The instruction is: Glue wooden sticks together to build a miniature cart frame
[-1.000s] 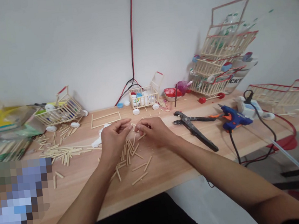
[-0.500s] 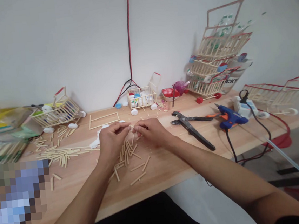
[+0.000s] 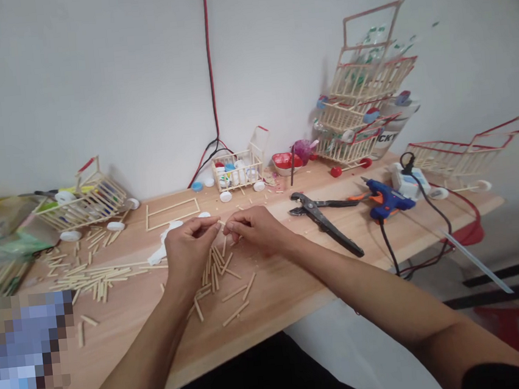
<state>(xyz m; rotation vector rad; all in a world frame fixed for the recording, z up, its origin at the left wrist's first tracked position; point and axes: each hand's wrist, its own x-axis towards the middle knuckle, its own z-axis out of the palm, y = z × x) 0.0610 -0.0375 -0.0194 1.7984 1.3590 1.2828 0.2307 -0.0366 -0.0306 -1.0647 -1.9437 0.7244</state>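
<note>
My left hand (image 3: 190, 241) and my right hand (image 3: 259, 226) meet above the middle of the table, fingertips almost touching. Thumb and forefinger of each are pinched on a short wooden stick (image 3: 222, 223), of which only a small piece shows between them. Beneath and in front of my hands lies a loose pile of cut wooden sticks (image 3: 214, 269). Beyond my left hand is a crumpled white tissue (image 3: 159, 251), and behind that a flat rectangular stick frame (image 3: 173, 214).
Black pliers (image 3: 323, 216) and a blue glue gun (image 3: 386, 199) lie to the right, near a white power strip (image 3: 410, 180). Along the wall stand a small stick cart (image 3: 239, 171), another cart (image 3: 88, 205) and stacked carts (image 3: 361, 111). More sticks (image 3: 97, 277) lie left.
The whole scene has shifted a little to the left as the camera turned. Both hands keep their pinch close together, with only slight finger movement.
</note>
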